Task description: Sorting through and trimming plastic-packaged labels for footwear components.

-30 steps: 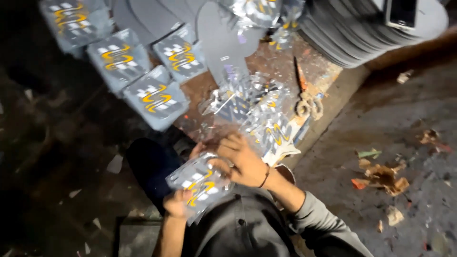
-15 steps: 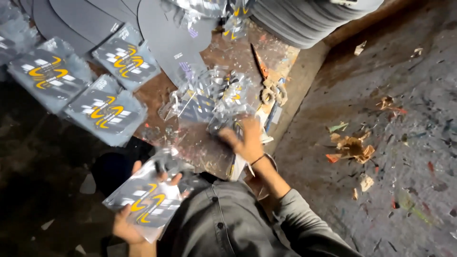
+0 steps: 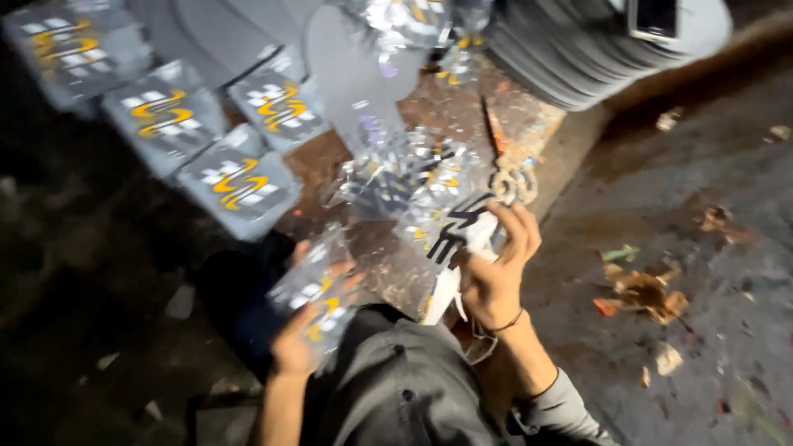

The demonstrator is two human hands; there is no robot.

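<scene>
Our left hand point(image 3: 299, 347) has lifted 1 shiny clear packet with yellow stripes point(image 3: 318, 289), fingers clamped on it. Our right hand point(image 3: 496, 272) now grips a white card with black stripes point(image 3: 458, 235).

Clear-wrapped grey packet point(image 3: 318, 289) held in left hand point(image 3: 293, 347), lower centre. White black-marked insole point(image 3: 454, 248) gripped by right hand point(image 3: 496, 277). Scissors point(image 3: 508, 169) laid on board point(image 3: 537, 124), upper centre. Grey packets point(image 3: 239, 182) spread upper left.

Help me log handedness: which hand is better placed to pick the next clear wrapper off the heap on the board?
Probably the right hand: it is beside the wrapper heap, gripping only a white card. The left hand sits lower, away from the heap, holding a packed pouch.
</scene>
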